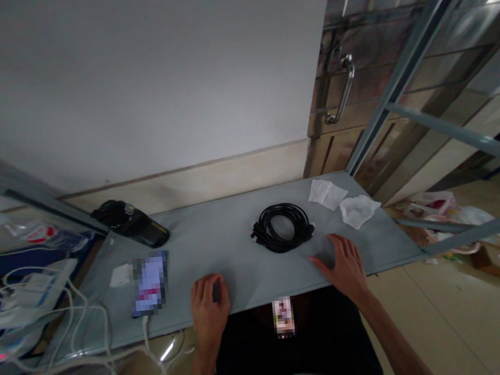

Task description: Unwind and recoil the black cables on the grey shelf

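My left hand [208, 308] rests on the near edge of a grey metal shelf [219, 237], fingers curled under at the knuckles, with nothing seen in it. My right hand [343, 264] lies flat on the shelf with fingers spread, just right of and nearer than a coiled black cable [282, 226]. Neither hand touches the cable. Two crumpled white tissues [343, 201] lie beyond the right hand at the far right corner.
A phone [150, 282] on a white charging cord lies at the left, beside a small white paper [120, 275]. A black device [130, 222] sits at the far left corner. White cables and a power strip [23, 295] crowd the left. A metal door handle [343, 89] is behind.
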The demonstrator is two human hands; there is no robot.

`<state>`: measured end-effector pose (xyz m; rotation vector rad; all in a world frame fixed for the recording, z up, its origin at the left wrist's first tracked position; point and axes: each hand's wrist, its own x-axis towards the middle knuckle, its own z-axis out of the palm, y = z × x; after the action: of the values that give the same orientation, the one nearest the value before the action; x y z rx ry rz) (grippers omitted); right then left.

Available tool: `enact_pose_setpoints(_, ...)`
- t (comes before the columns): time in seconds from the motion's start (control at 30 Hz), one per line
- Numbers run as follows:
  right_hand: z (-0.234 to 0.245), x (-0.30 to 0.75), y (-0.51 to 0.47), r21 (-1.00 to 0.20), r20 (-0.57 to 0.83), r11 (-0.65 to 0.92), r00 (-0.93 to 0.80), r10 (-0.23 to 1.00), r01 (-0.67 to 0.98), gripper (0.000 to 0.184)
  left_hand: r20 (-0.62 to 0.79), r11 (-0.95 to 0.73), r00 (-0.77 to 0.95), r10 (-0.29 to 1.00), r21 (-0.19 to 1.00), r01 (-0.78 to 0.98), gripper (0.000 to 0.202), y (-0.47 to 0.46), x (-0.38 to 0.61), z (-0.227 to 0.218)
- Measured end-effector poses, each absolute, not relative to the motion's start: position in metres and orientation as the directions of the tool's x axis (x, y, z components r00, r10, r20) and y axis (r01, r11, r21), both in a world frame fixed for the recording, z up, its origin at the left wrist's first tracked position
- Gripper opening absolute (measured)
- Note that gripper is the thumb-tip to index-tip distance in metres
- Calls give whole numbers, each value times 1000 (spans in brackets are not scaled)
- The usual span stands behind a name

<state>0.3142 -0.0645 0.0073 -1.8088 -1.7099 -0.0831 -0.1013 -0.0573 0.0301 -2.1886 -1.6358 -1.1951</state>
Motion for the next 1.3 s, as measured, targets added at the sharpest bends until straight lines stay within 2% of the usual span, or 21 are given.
enact_pose_setpoints(0.83,2,314,-65,-407,483,71,149,863,911,90,677,-369,59,734,324,871,8,-61,-101,30)
enact_pose_setpoints(1.03,8,306,-60,-412,504,216,23,864,885,86,670,-379,46,741,361,852,7,-63,-102,29)
enact_pose_setpoints(1.2,18,277,-32,-383,519,388,-152,841,838,86,678,-388,48,733,359,849,8,-62,-104,28)
enact_pose_setpoints(1.3,19,257,-11,-360,505,465,-251,826,809,70,683,-397,58,728,351,848,8,-62,-105,27)
